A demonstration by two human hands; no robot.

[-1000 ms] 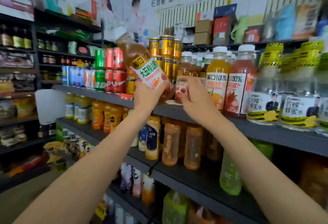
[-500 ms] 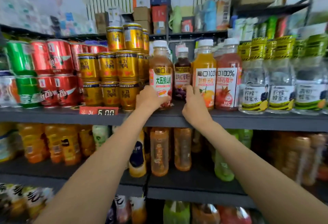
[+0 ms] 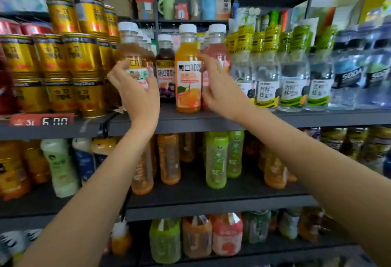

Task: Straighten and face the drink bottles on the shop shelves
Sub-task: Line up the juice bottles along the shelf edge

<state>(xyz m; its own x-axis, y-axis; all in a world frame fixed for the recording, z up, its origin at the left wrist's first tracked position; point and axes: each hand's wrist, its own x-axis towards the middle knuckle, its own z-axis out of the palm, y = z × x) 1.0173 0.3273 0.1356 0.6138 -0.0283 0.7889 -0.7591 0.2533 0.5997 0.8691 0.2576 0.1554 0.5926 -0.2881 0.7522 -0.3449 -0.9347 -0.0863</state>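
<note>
Since half a second ago both hands have lifted off the bottle bases and risen to label height. The left hand [image 3: 135,91] is now loosely spread in front of the brown juice bottle [image 3: 132,55], fingers curved around its label, though motion blur hides whether they touch it. The right hand [image 3: 220,89] hovers with relaxed, slightly bent fingers before the pink juice bottle [image 3: 218,49], holding nothing. Between the hands, the orange juice bottle [image 3: 188,72] stands upright at the front edge of the upper shelf [image 3: 211,119], label facing out, with the dark grape bottle [image 3: 166,65] set further back to its left. Gold cans [image 3: 80,72] are stacked left of the brown bottle, and clear lemon-honey water bottles [image 3: 293,76] line the shelf to the right.
</note>
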